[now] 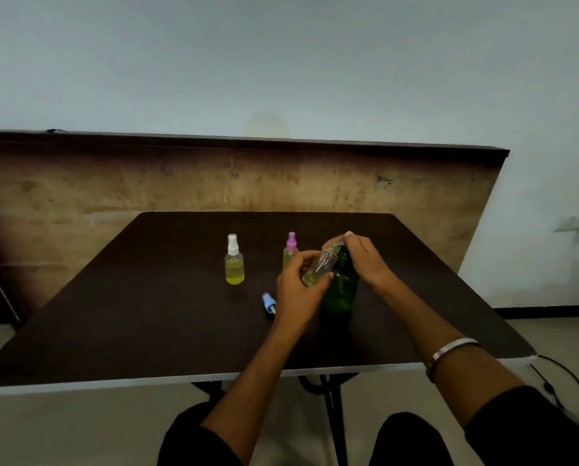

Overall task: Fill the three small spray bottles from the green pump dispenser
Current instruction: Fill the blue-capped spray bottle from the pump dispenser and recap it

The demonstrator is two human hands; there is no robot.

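Done: two small spray bottles, the white-capped bottle (234,264) and the pink-capped bottle (290,247), stood capped on the bench (113,314), yellow liquid seen inside.
In hand: the third bottle (319,266), uncapped, was held tilted, its mouth near the pump head, by the left hand (298,284), fingers curled round it.
Dispenser: the green pump dispenser (341,290) stood right of centre; its top was pressed by the right hand (365,260), fingers bent over it.
Left: judged, the filling was to be finished and the blue cap (268,302), lying near the left hand, put back.
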